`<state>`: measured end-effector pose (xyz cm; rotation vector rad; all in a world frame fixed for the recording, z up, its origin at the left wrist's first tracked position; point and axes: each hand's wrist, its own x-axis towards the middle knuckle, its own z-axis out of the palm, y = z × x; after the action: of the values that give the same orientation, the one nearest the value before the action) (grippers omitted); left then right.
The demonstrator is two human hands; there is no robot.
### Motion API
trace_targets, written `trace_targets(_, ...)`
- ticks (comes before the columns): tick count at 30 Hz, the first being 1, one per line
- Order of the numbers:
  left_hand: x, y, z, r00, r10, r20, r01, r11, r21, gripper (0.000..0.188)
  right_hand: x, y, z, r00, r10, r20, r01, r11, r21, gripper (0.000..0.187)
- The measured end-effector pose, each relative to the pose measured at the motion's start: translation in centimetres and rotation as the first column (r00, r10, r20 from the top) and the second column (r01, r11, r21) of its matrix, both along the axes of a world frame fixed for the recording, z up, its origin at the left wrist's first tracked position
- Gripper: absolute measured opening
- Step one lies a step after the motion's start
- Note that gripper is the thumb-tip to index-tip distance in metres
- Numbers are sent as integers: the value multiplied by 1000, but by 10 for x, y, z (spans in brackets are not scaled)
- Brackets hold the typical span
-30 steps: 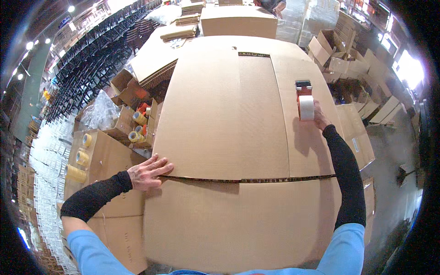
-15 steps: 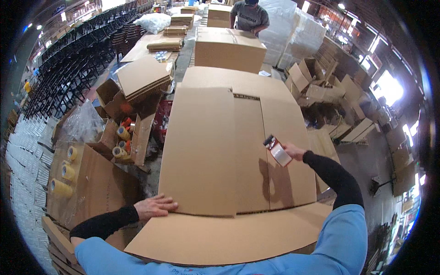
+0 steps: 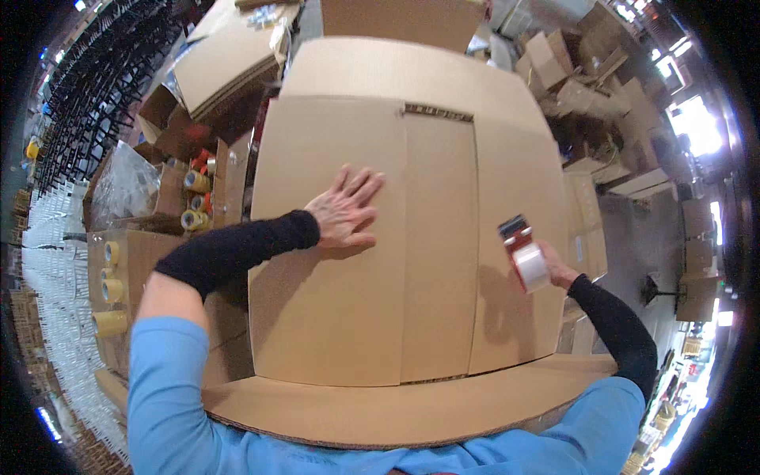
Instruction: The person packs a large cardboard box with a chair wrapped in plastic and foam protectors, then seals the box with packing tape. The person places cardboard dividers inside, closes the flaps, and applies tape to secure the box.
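In front of me stands a large cardboard box point(image 3: 439, 237). Its two side flaps are folded inward with a gap between them, where a lower cardboard layer shows. The far flap point(image 3: 396, 67) and the near flap point(image 3: 419, 412) extend outward. My left hand point(image 3: 346, 210) is on or just over the left flap, fingers spread and holding nothing. In my right hand point(image 3: 559, 267) is a red tape dispenser point(image 3: 524, 257) with a roll of clear tape, raised above the right flap and casting a shadow on it.
At the left, an open carton point(image 3: 229, 186) holds several tape rolls point(image 3: 196, 182) beside crumpled clear plastic point(image 3: 127, 186). More rolls point(image 3: 112, 289) sit on a box below it. Another large box point(image 3: 404, 24) stands beyond mine. Discarded cardboard point(image 3: 586, 95) is heaped at the far right.
My left hand has moved from the box's near left corner up onto the middle of the left flap. The tape dispenser has shifted slightly right. My view has tilted down toward the box.
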<state>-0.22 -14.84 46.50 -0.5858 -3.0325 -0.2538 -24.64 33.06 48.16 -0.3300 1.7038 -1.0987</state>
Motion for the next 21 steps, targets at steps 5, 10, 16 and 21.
trace_targets(5,-38,5,14,962,-164,220,169,986,-6,58,-50,-26,-7,978,-148,149,160,984,-79,18)
trace_targets(10,-37,7,21,951,-178,254,157,982,101,45,-137,-90,-19,981,176,-84,-191,954,-233,43)
trace_targets(16,-49,-24,32,861,-294,415,176,938,300,35,-157,-144,-55,979,-39,200,150,805,-573,68)
trace_targets(21,-54,18,85,705,-309,639,-228,754,616,30,-113,-151,-15,895,-342,-287,219,897,-384,60)
